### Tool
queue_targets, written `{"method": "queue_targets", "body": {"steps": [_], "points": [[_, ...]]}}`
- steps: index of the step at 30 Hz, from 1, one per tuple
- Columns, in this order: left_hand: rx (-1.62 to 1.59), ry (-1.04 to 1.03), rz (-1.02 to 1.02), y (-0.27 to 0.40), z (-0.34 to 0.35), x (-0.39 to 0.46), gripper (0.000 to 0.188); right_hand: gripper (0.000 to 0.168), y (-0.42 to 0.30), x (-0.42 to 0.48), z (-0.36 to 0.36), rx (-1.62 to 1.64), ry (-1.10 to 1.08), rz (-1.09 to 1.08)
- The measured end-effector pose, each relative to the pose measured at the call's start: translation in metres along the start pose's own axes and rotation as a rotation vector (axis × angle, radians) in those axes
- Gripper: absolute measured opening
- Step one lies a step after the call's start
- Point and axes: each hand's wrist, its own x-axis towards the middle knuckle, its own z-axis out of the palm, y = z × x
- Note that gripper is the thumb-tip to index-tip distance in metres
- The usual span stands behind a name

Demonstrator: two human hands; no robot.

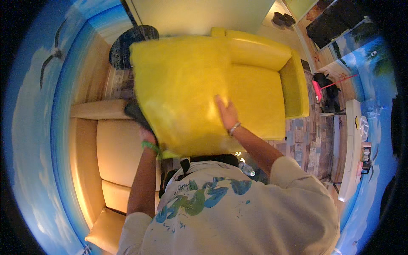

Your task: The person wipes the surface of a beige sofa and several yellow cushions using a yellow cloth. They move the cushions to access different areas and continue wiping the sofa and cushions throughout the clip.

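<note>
A large yellow cushion (181,89) is raised in front of me and covers the left part of a yellow sofa (258,95). At the cushion's lower left edge is my left hand (146,134), closed at the edge, its fingers mostly hidden. A dark piece (136,114) shows between this hand and the cushion; whether it is the underside or a separate item is unclear. Near the cushion's right side, my right hand (228,114) is laid against the yellow surface with its fingers apart. Blur softens both the cushion and the hands.
On the left stands a tan sofa (116,153) with a loose tan cushion (106,228). A round dark table (124,47) is behind the yellow cushion. To the right are a pink broom (317,91), a black bag-like heap (330,92) and a white shelf (350,149). A plastic bottle (247,169) lies near my waist.
</note>
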Motion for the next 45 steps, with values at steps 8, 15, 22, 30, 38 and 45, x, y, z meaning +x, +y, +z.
{"method": "queue_targets", "body": {"steps": [8, 15, 22, 30, 38, 45], "points": [[1.169, -0.418, 0.185, -0.049, 0.281, 0.053, 0.048, 0.077, 0.115, 0.157, -0.157, 0.934, -0.062, 0.092], [1.054, -0.218, -0.049, -0.048, 0.194, 0.010, 0.058, 0.070, 0.114, 0.149, -0.064, -0.453, -0.081, -0.063], [0.918, 0.039, -0.006, 0.001, 0.057, -0.053, 0.061, 0.050, 0.007, 0.026, 0.153, 0.000, -0.925, -0.329], [0.863, 0.685, 0.312, 0.032, -0.046, -0.145, 0.081, 0.048, 0.003, -0.080, 0.323, -0.210, -1.429, -0.025], [0.963, 1.098, 0.249, 0.059, -0.115, -0.184, 0.080, 0.028, 0.019, -0.169, 0.437, -0.383, -1.688, 0.304], [0.931, 1.211, 0.238, 0.074, -0.127, -0.187, 0.076, 0.046, 0.051, -0.185, 0.536, -0.327, -1.743, 0.227]]}}
